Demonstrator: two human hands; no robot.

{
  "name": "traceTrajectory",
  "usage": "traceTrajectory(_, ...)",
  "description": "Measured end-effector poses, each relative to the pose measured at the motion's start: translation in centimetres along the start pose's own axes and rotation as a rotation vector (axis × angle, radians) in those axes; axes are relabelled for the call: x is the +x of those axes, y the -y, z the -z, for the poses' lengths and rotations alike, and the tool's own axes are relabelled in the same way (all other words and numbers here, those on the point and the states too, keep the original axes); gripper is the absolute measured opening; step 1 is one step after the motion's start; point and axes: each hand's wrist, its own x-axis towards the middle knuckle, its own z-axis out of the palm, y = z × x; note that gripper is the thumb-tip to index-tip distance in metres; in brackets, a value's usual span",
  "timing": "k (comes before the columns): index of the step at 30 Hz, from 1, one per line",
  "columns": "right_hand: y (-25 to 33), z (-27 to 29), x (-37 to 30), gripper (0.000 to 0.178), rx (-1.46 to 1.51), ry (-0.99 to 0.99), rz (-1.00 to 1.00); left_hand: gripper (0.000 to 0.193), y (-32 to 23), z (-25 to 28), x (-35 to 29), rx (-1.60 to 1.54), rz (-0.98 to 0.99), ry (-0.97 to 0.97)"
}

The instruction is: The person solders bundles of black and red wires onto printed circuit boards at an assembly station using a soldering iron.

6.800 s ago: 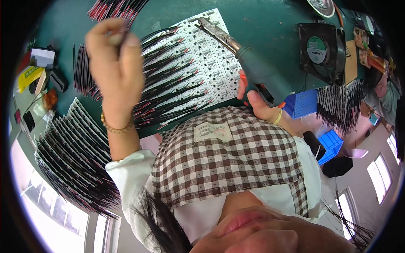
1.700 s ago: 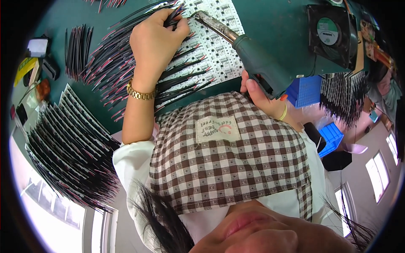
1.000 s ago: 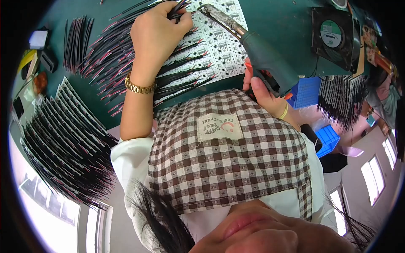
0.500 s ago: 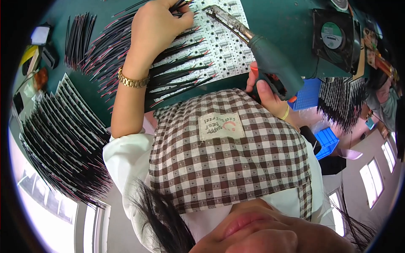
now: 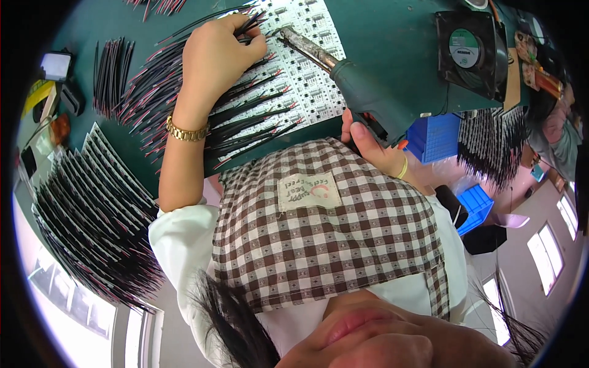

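My left hand (image 5: 218, 54) is closed with a pinch on a thin black wire (image 5: 250, 26) at the upper part of a white circuit board panel (image 5: 316, 80). In my right hand (image 5: 375, 149) is a dark green soldering gun (image 5: 368, 92), angled up and left. Its tip (image 5: 285, 32) is at the panel just right of my left fingertips; whether it touches a wire end cannot be made out. Rows of black wires with reddish ends (image 5: 264, 110) stretch across the panel's left side. A loose bunch of the same wires (image 5: 156, 83) lies left of my wrist.
A small wire bundle (image 5: 112, 80) lies at the left of the green table (image 5: 392, 37). Wired board strips (image 5: 92, 214) hang over the left edge, more (image 5: 491, 144) at the right. A black fan (image 5: 471, 52) stands at the right, near blue crates (image 5: 432, 138).
The whole view has shifted, so the panel and both hands appear lower and farther left. The soldering gun's tip stays near my left fingertips, and both hands keep their hold.
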Motion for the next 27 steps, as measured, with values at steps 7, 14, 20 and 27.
traceTrajectory(7,-1.4,-0.8,-0.2,0.017,0.028,-0.078,0.112,0.020,-0.3,0.2,-0.3,0.060,0.080,0.036)
traceTrajectory(14,-0.9,-0.8,-0.3,0.018,0.071,-0.062,0.072,0.020,-0.3,0.1,-0.4,0.077,0.092,0.012)
traceTrajectory(20,-1.2,-0.5,-0.3,0.015,0.144,-0.027,0.098,0.020,-0.2,0.0,-0.5,0.091,0.060,-0.010)
traceTrajectory(27,-0.4,-1.1,-0.4,0.016,0.321,-0.060,0.111,0.020,-0.3,0.4,-0.8,0.094,0.047,-0.014)
